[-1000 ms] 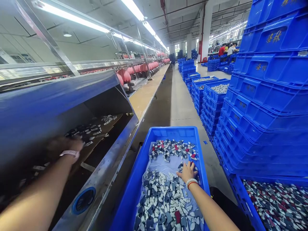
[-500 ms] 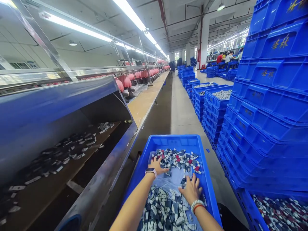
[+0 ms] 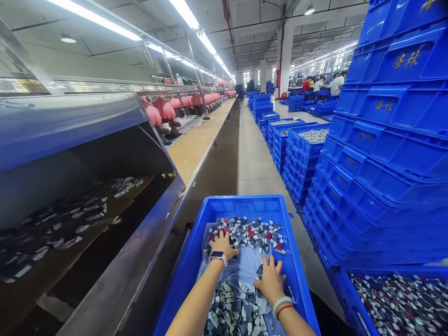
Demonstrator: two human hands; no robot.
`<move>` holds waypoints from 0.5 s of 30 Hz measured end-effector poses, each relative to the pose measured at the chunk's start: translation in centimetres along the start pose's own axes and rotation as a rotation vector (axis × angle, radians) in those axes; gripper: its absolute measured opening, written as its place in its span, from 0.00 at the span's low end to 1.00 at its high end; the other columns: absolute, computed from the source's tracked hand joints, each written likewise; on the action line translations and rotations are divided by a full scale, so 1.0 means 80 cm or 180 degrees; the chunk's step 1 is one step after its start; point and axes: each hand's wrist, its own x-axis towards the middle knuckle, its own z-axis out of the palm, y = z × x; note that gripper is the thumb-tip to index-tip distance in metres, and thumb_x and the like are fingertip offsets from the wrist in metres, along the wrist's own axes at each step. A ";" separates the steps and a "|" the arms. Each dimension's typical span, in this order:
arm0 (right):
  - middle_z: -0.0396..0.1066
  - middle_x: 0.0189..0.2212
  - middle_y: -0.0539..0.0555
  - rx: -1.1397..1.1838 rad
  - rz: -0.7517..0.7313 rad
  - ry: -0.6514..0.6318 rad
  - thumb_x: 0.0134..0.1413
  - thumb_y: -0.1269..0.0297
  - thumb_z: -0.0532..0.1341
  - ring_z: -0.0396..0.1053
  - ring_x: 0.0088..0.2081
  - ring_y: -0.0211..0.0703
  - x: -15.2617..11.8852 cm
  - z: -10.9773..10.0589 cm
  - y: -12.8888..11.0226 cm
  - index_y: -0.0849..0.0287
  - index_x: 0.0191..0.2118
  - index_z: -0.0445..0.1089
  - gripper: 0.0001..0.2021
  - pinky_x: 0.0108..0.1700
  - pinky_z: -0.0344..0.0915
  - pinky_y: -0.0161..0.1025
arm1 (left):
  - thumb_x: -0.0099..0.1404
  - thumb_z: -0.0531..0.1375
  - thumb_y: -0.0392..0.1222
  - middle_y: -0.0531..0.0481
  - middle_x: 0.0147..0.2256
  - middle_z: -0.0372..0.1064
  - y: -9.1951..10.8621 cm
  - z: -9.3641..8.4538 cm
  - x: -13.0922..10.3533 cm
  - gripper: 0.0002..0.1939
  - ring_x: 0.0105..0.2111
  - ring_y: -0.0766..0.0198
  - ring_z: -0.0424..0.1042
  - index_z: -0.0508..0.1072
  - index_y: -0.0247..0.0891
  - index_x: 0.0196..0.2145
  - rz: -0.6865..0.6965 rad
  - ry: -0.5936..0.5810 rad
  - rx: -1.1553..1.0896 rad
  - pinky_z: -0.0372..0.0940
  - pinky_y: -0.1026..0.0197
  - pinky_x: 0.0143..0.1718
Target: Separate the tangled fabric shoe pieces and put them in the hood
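Both of my hands are inside a blue plastic crate (image 3: 245,199) with small white, dark grey and red pieces in it, their kind unclear. My left hand (image 3: 223,245), with a watch on the wrist, rests fingers spread on the left edge of the far pile of pieces (image 3: 259,232). Lower and to the right, my right hand (image 3: 272,280), wearing a beaded bracelet, has its fingers apart over a few dark pieces. A thin translucent sheet (image 3: 249,265) shows between the far pile and the near pile of pieces (image 3: 233,310).
To the left stands a metal hood (image 3: 70,126) with dark and white pieces on its shelf. A long workbench (image 3: 196,149) runs away beyond it. Tall stacked blue crates (image 3: 378,140) rise on the right, above an open crate of similar pieces (image 3: 402,298). People sit far off.
The view has turned slightly right, so the surroundings sit further left. Both hands keep nearly the same places over the pieces, with small finger shifts.
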 end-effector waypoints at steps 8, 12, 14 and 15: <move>0.66 0.56 0.58 0.0317 -0.0455 -0.0106 0.42 0.78 0.63 0.62 0.57 0.61 -0.008 -0.010 -0.006 0.56 0.54 0.71 0.28 0.55 0.65 0.46 | 0.66 0.60 0.56 0.36 0.62 0.56 0.010 -0.005 -0.003 0.38 0.53 0.48 0.67 0.52 0.39 0.66 0.0017 -0.0274 0.0075 0.67 0.42 0.52; 0.66 0.55 0.61 0.0700 -0.0404 -0.0099 0.40 0.81 0.61 0.63 0.55 0.64 -0.006 -0.018 -0.001 0.61 0.51 0.72 0.27 0.56 0.63 0.51 | 0.66 0.61 0.54 0.37 0.59 0.61 0.000 -0.003 0.001 0.36 0.51 0.50 0.69 0.54 0.39 0.65 0.0138 -0.0359 0.0130 0.68 0.43 0.51; 0.66 0.54 0.62 0.1004 -0.0289 -0.0077 0.39 0.82 0.60 0.62 0.55 0.66 -0.003 -0.022 0.002 0.62 0.50 0.73 0.27 0.58 0.61 0.53 | 0.66 0.61 0.53 0.37 0.57 0.63 -0.007 -0.002 0.001 0.36 0.51 0.50 0.69 0.54 0.38 0.65 0.0265 -0.0419 0.0190 0.67 0.43 0.51; 0.66 0.54 0.62 0.1188 -0.0214 -0.0061 0.38 0.82 0.60 0.62 0.55 0.66 -0.001 -0.024 0.004 0.62 0.49 0.73 0.27 0.59 0.60 0.54 | 0.66 0.61 0.53 0.38 0.57 0.63 -0.009 -0.002 0.001 0.36 0.51 0.50 0.69 0.54 0.38 0.65 0.0347 -0.0447 0.0226 0.67 0.42 0.52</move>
